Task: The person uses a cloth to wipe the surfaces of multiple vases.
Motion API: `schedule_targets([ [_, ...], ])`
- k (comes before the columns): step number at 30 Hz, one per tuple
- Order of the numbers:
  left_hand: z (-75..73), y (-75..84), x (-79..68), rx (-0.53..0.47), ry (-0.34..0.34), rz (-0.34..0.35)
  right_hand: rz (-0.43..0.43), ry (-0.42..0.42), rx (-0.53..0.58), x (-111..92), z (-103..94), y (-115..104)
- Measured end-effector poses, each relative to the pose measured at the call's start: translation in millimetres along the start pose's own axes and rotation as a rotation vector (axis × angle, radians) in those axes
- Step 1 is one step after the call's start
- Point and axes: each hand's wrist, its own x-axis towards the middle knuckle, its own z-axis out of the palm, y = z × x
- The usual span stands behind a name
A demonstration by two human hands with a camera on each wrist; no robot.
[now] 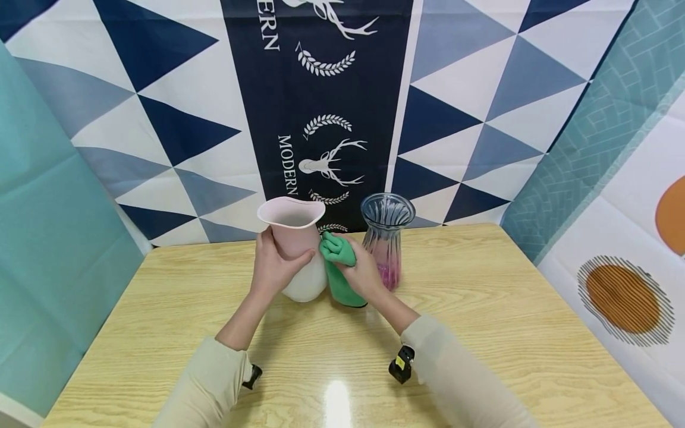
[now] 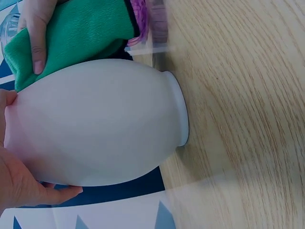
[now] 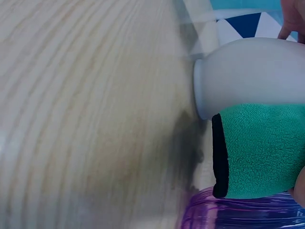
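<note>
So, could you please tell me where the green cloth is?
In the head view, the green cloth is just below the middle, held in the right grip, between the pink-and-white vase and the ribbed glass vase.

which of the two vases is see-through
The ribbed glass vase, blue at the rim and pink-purple lower down, standing on the right in the head view. The pink-and-white vase is opaque and gripped by the left hand.

The vase [image 1: 297, 241] was just left of the cloth [image 1: 341, 286], the glass jar [image 1: 389, 241] just right, and the table [image 1: 476, 297] below it.
</note>
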Motion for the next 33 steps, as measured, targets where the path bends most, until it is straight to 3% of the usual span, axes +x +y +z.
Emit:
schedule_targets([
  [10, 2.9, 1.3, 0.6, -0.028, 0.033, 0.017, 0.061, -0.009, -0.048, -15.6, 6.3, 17.4],
  [19, 6.2, 2.4, -1.1, -0.049, 0.061, -0.011, 0.05, 0.007, -0.014, -17.2, 4.5, 18.1],
  [25, 5.3, 3.3, 0.3, -0.035, 0.053, -0.004, -0.017, 0.081, 0.021, -7.8, -1.9, 8.5],
  [33, 4.4, 2.6, 0.2, -0.024, 0.047, 0.011, -0.085, 0.102, 0.048, 15.4, -8.5, -19.0],
])
